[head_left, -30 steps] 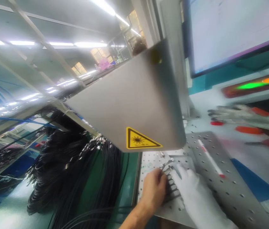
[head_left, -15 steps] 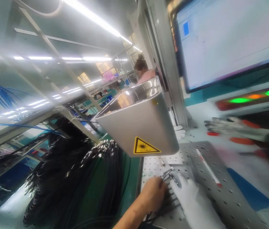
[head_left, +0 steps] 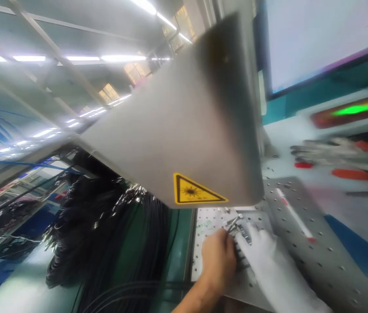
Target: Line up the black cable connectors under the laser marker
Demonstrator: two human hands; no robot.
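Note:
My bare left hand [head_left: 218,256] is closed, with a slim dark cable [head_left: 232,225] ending in a silver metal plug sticking out past its fingers. Close on its right, my right hand [head_left: 262,252] wears a white glove. Its thumb and fingers are bent about a short row of metal cable plugs [head_left: 245,234], partly hidden by the glove. Dark cables run back from these plugs between the two hands. Both hands are low over a perforated metal plate [head_left: 201,248]. Just above them hangs a large grey metal housing [head_left: 170,130] with a yellow laser warning sticker [head_left: 198,191].
A white-and-red marker [head_left: 296,215] lies on the plate's right part. Farther right are a grey work glove [head_left: 327,150], a blue sheet [head_left: 359,248] and a lit indicator strip [head_left: 353,109] under a monitor [head_left: 327,39]. Bundles of black cables [head_left: 82,230] hang at left.
My view has moved closer to the metal housing, which now looks larger and hides the person behind it. Both hands stay at the plugs, with the left hand turned slightly more upright.

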